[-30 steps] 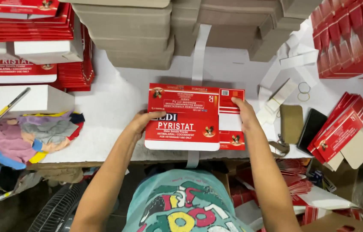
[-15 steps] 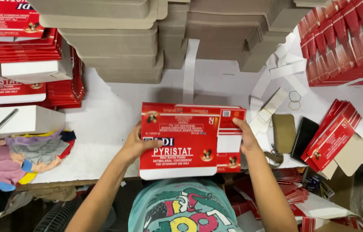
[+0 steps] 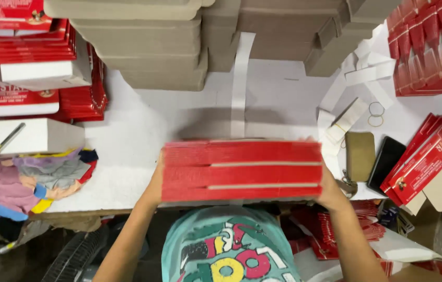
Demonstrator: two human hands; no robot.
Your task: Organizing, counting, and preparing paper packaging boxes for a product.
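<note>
1. Stack of flattened red cartons [image 3: 242, 169]: held edge-on to the camera above the near edge of the white table [image 3: 142, 125], so that the red side edges with two pale seams show. A second ago the printed red-and-white top face was in view; the stack has since been tipped up and raised, which suggests it is being squared up or turned in the hands rather than set down.

2. Left hand [image 3: 154, 188]: pressed flat against the left end of the stack, fingers closed on it from the side; the fingertips are hidden behind the cartons.

3. Right hand [image 3: 329, 189]: pressed against the right end likewise, gripping the stack between the two palms. Motion blur softens the outline of both ends.

4. Grey board stacks [image 3: 148, 47]: piled at the far side of the table, well apart from the hands and unmoved across the views.

5. Red carton piles [image 3: 33, 57]: at the far left, with white box tops among them; a further red row [image 3: 430, 47] stands at the far right.

6. White paper strips [image 3: 357, 89]: scattered right of centre, with two rubber bands [image 3: 375, 114] beside them.

7. Olive pouch [image 3: 360, 155] and dark phone [image 3: 385, 164]: lying just right of the stack, near the right hand.

8. Loose red cartons [image 3: 422, 159]: leaning at the right edge, beyond the phone.

9. Cloth bundle [image 3: 33, 180]: multicoloured, at the near left, below a white box carrying a yellow-handled cutter [image 3: 0, 147].
</note>
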